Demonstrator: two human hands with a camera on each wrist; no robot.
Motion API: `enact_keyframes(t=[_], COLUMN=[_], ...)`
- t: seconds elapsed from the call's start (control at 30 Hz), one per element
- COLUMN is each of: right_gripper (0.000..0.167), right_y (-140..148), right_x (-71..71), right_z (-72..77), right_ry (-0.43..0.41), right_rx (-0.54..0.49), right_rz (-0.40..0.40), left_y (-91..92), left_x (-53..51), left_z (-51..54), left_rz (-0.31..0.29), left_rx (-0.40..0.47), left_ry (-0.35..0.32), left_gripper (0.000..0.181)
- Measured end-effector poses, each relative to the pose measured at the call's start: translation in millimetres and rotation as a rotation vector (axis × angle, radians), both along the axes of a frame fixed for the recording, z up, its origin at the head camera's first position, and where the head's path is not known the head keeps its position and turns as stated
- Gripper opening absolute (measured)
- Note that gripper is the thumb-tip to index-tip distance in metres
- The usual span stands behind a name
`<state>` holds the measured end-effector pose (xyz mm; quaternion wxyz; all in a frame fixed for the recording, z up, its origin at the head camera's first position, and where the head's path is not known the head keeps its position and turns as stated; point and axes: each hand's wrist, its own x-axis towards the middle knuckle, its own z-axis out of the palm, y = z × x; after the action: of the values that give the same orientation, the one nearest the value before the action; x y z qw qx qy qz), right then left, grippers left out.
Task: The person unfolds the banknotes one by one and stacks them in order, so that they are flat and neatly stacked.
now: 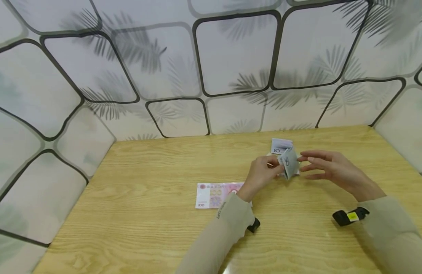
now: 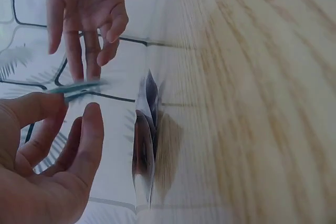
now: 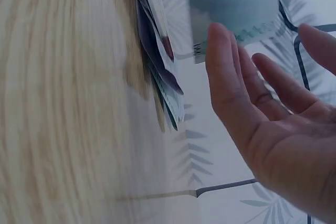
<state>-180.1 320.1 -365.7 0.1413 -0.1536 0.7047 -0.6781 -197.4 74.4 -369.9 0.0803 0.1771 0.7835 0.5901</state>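
Note:
A folded green-grey banknote is pinched between the thumb and fingers of my left hand, held above some folded notes. In the left wrist view that note shows nearly edge-on at the fingertips of my left hand. My right hand is just right of the note, fingers spread and slightly bent; whether they touch it I cannot tell. The right wrist view has the note behind the fingertips of my right hand. Folded notes lie on the table beneath and behind.
A flat pink 100 note lies on the wooden table, partly covered by my left wrist and sleeve. The patterned wall rises along the table's back edge. Folded notes stand up from the table in the left wrist view.

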Motion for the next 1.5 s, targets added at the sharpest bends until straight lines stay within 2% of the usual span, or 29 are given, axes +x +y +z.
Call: enact_keyframes(t=[0.07, 0.13, 0.23, 0.33, 0.53, 0.7, 0.8, 0.93, 1.13, 1.33, 1.43, 1.5], right_gripper=[0.033, 0.03, 0.042, 0.061, 0.071, 0.074, 0.074, 0.072, 0.066, 0.056, 0.054, 0.051], right_y=[-3, -8, -17, -29, -47, -60, -66, -68, -61, -56, -55, -54], right_x=[-0.3, 0.8, 3.0, 6.2, 12.6, 15.1, 15.1, 15.6, 15.6, 11.7, 10.6, 10.2], right_z=[0.8, 2.0, 3.7, 5.7, 9.7, 14.0, 15.6, 18.3, 21.3, 17.6, 17.4, 17.7], right_ry=[-0.009, -0.023, -0.05, -0.074, -0.088, -0.07, -0.073, -0.071, -0.062, -0.056, -0.057, -0.049], right_rx=[0.005, 0.036, 0.103, 0.135, 0.128, 0.102, 0.09, 0.079, 0.076, 0.085, 0.102, 0.117], right_rz=[-0.004, -0.026, -0.052, -0.061, -0.051, -0.054, -0.058, -0.063, -0.08, -0.108, -0.133, -0.149], left_y=[1.5, 2.8, 3.9, 3.3, 0.3, -1.1, -2.3, -6.8, -20.0, -32.9, -39.8, -45.0], left_x=[-0.2, 0.5, 2.0, 4.0, 6.8, 8.4, 9.0, 6.9, 2.0, 0.4, -3.0, -6.2], left_z=[0.2, 0.6, 1.5, 2.4, 2.3, 4.0, 3.6, 2.3, 7.0, 11.1, 11.8, 12.3], left_rz=[0.008, 0.006, -0.001, -0.003, 0.012, -0.037, -0.042, -0.007, 0.018, 0.024, 0.059, 0.096], left_rx=[0.033, 0.079, 0.114, 0.079, -0.065, -0.081, -0.029, 0.097, 0.187, 0.203, 0.144, 0.084], left_ry=[-0.023, -0.058, -0.064, -0.02, 0.063, 0.08, 0.039, -0.017, -0.078, -0.12, -0.098, -0.053], left_gripper=[0.004, 0.014, 0.022, 0.029, 0.047, 0.032, 0.024, 0.02, 0.025, 0.031, 0.031, 0.029])
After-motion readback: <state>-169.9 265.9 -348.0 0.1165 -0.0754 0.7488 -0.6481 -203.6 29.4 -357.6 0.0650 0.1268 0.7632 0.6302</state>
